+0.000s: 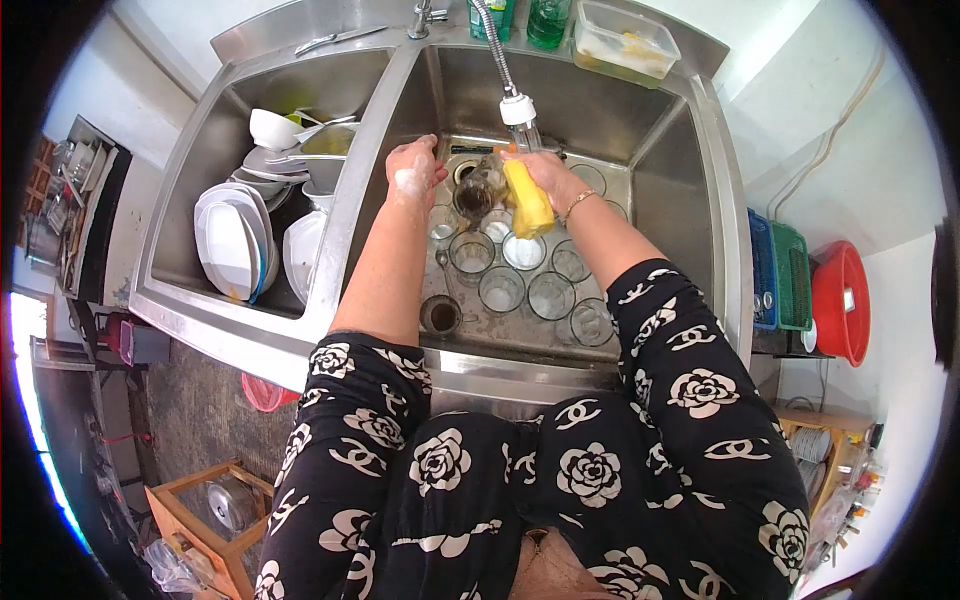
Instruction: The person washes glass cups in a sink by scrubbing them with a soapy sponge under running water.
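My right hand point(545, 176) is closed round a yellow sponge point(528, 200), under the white spray head point(517, 110) of the tap hose. On the left, my left hand point(412, 168) hovers over the basin with its fingers loosely bent and apart. White suds cover the back of that hand near the wrist, and I see nothing in its grasp. A blurred, dark-looking glass point(482, 192) lies between the two hands, nearest to the sponge. Several clear drinking glasses point(550, 296) stand on the sink floor below them. A spoon point(442, 262) rests among these.
The left basin holds stacked white plates point(222, 245) and a white bowl point(272, 130). Along the back ledge are a knife point(340, 40), a green bottle point(548, 22) and a soapy plastic tub point(625, 48). A steel divider point(352, 165) separates the basins. Right: red basin point(842, 300).
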Motion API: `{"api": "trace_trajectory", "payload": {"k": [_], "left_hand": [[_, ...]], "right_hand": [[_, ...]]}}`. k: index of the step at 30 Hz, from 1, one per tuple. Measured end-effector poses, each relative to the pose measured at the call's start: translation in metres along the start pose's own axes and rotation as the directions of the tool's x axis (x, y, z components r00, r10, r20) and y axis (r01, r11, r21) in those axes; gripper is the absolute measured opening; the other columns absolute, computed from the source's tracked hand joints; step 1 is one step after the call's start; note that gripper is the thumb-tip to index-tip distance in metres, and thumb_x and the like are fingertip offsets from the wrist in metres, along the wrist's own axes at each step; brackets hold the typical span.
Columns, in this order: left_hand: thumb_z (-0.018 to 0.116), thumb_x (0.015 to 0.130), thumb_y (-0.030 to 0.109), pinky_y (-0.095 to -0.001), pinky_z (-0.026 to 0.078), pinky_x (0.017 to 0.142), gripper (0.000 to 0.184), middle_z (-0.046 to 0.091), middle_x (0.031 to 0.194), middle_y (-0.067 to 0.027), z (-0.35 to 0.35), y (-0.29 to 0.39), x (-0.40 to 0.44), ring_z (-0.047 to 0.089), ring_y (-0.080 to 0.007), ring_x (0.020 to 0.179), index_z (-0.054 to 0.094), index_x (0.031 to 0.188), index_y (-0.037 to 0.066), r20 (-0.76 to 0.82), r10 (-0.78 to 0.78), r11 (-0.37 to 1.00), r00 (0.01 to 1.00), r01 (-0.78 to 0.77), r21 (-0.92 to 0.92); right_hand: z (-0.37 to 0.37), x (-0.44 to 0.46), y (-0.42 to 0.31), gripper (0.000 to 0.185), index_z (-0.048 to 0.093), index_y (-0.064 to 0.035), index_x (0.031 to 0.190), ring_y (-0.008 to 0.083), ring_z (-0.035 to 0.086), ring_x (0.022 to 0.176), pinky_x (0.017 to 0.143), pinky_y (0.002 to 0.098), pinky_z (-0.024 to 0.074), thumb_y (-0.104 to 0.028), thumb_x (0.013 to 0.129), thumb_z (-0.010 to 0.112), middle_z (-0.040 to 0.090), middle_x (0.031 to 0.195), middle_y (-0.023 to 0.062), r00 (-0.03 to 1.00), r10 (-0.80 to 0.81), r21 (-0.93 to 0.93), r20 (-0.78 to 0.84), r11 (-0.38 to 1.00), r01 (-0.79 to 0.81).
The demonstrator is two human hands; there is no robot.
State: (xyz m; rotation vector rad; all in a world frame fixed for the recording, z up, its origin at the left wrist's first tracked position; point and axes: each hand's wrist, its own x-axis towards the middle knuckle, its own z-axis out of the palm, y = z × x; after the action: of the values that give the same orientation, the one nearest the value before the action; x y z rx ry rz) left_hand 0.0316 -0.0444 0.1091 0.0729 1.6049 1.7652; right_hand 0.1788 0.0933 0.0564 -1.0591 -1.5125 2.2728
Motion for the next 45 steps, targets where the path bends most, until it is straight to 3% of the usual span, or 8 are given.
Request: {"api": "trace_trajectory", "payload": {"k": [3, 9, 12, 15, 18, 21, 30, 45], "left_hand": [[0.061, 0.086, 0.015, -0.0427, 0.050, 0.083, 0.060, 0.037, 0.134, -0.0240, -0.002, -0.002, 0.004, 0.052, -0.0374, 0.108, 0.031, 0.134, -0.006, -0.030, 0.013, 1.000, 0.999, -0.013, 0.004], [0.061, 0.085, 0.015, -0.0426, 0.051, 0.083, 0.057, 0.040, 0.131, -0.0224, -0.004, 0.000, 0.004, 0.053, -0.0370, 0.106, 0.035, 0.130, -0.006, -0.025, 0.017, 1.000, 1.000, -0.017, 0.000], [0.061, 0.085, 0.016, -0.0430, 0.050, 0.084, 0.056, 0.041, 0.130, -0.0218, -0.003, 0.000, 0.004, 0.053, -0.0374, 0.106, 0.035, 0.130, -0.006, -0.006, 0.011, 1.000, 1.000, -0.011, -0.005], [0.061, 0.085, 0.016, -0.0436, 0.050, 0.084, 0.056, 0.041, 0.130, -0.0218, -0.002, -0.002, 0.004, 0.052, -0.0377, 0.107, 0.035, 0.129, -0.007, -0.017, 0.010, 1.000, 1.000, -0.010, -0.003], [0.061, 0.085, 0.015, -0.0440, 0.050, 0.084, 0.055, 0.040, 0.130, -0.0227, -0.002, -0.006, 0.008, 0.052, -0.0378, 0.106, 0.035, 0.128, -0.007, 0.002, 0.016, 1.000, 1.000, -0.016, -0.003], [0.061, 0.085, 0.014, -0.0440, 0.049, 0.084, 0.054, 0.040, 0.129, -0.0239, 0.000, -0.004, 0.006, 0.052, -0.0375, 0.105, 0.035, 0.128, -0.008, 0.009, 0.010, 1.000, 1.000, -0.010, 0.001], [0.059, 0.087, 0.014, -0.0439, 0.049, 0.085, 0.052, 0.041, 0.123, -0.0235, 0.002, -0.004, 0.001, 0.052, -0.0374, 0.106, 0.036, 0.126, -0.010, 0.036, 0.011, 1.000, 0.999, -0.011, -0.003], [0.060, 0.086, 0.014, -0.0423, 0.051, 0.083, 0.051, 0.043, 0.121, -0.0218, 0.004, -0.007, 0.002, 0.053, -0.0358, 0.103, 0.036, 0.125, -0.007, 0.050, 0.005, 1.000, 0.999, -0.006, 0.010]], "right_hand": [[0.007, 0.006, 0.009, 0.021, 0.057, -0.0092, 0.098, 0.0218, 0.059, 0.062, 0.052, 0.0410, 0.0529, -0.026, 0.087, 0.064, 0.058, 0.084, 0.0061, 0.996, 0.061, 0.242, 0.063, 0.967, -0.075], [0.003, 0.009, 0.005, 0.024, 0.060, -0.0070, 0.095, 0.0193, 0.059, 0.061, 0.051, 0.0364, 0.0515, -0.029, 0.087, 0.064, 0.059, 0.078, 0.0064, 0.987, 0.112, 0.186, 0.119, 0.974, -0.133], [0.007, -0.018, -0.015, 0.027, 0.063, -0.0038, 0.092, 0.0161, 0.058, 0.059, 0.051, 0.0319, 0.0499, -0.030, 0.086, 0.066, 0.060, 0.075, 0.0053, 0.999, -0.033, -0.019, 0.032, 0.999, 0.034], [-0.001, -0.012, -0.017, 0.029, 0.066, -0.0010, 0.086, 0.0134, 0.058, 0.058, 0.052, 0.0288, 0.0484, -0.030, 0.085, 0.068, 0.062, 0.072, 0.0042, 0.966, -0.251, -0.392, 0.055, 0.885, 0.252], [0.004, -0.025, -0.018, 0.033, 0.070, 0.0015, 0.079, 0.0149, 0.061, 0.058, 0.055, 0.0298, 0.0482, -0.032, 0.081, 0.070, 0.066, 0.068, 0.0091, 0.945, -0.326, -0.527, -0.033, 0.809, 0.261], [-0.003, -0.023, -0.017, 0.028, 0.068, 0.0019, 0.081, 0.0122, 0.059, 0.056, 0.051, 0.0280, 0.0467, -0.026, 0.085, 0.068, 0.064, 0.067, 0.0060, 0.934, -0.352, -0.539, -0.061, 0.799, 0.266], [-0.003, -0.013, -0.009, 0.033, 0.070, 0.0018, 0.085, 0.0241, 0.061, 0.059, 0.063, 0.0356, 0.0473, -0.030, 0.079, 0.069, 0.064, 0.066, 0.0173, 0.837, -0.542, -0.622, -0.075, 0.682, 0.386], [0.006, -0.037, -0.019, 0.034, 0.068, 0.0009, 0.071, 0.0388, 0.060, 0.065, 0.064, 0.0445, 0.0465, -0.033, 0.077, 0.068, 0.059, 0.063, 0.0224, 0.712, -0.697, -0.870, 0.091, 0.292, 0.397]]}}
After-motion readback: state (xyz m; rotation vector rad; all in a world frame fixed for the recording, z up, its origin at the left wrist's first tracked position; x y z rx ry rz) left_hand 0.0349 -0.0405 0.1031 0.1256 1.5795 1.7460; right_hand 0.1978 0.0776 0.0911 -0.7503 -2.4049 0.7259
